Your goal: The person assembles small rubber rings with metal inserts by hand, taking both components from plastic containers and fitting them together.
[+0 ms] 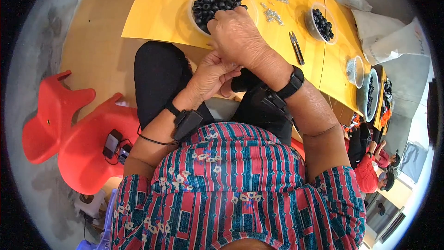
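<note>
My right hand (238, 37) reaches forward over the near rim of a clear bowl (193, 4) full of black round beads (216, 1) on the yellow table (157, 9); its fingers are curled and what they hold is hidden. Just below it, over my lap, my left hand (210, 76) has its fingers pinched together against the right hand; any small piece between them is too small to see. Both wrists wear black bands with devices.
Small silvery parts (273, 15) lie in heaps beyond the bowl, beside black snips (296, 47). More bowls of black beads (322, 24) line the table's right side. Red plastic chairs (69, 129) stand at my left. Another person (370, 166) sits at the far right.
</note>
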Available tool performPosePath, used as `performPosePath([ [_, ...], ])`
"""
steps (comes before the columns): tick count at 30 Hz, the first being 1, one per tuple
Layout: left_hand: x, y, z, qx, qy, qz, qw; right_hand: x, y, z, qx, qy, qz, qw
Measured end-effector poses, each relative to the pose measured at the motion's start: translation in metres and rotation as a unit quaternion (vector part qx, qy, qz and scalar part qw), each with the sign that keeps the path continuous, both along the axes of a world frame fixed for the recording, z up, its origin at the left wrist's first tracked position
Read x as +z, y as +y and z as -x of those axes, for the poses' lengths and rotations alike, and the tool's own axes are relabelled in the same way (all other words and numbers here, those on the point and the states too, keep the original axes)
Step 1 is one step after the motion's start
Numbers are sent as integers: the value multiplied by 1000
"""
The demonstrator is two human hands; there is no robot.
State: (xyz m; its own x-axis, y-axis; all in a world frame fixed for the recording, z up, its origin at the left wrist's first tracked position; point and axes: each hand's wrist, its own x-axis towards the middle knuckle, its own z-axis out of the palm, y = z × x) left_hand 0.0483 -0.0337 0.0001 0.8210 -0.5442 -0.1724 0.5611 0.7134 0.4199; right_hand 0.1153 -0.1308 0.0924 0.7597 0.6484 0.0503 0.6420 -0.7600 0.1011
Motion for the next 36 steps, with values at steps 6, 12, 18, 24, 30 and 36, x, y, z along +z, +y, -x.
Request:
performPosePath([
  [6,-1,1,0,-3,-3,-2,1000,-5,1,-2,13,-42,46,998],
  [12,7,-1,1,4,-4,-28,1000,-1,1,-11,15,9,116,993],
  [18,1,-4,0,8,-17,-4,1000,-1,-9,-10,36,1,-14,999],
  [24,10,-2,1,2,-10,-24,1000,7,-19,-16,15,92,-54,994],
  [30,10,-1,2,-7,-9,-33,999,13,-19,-19,15,151,-2,988],
  [36,-1,2,-3,9,-40,1,999,14,-27,-19,41,205,-55,976],
])
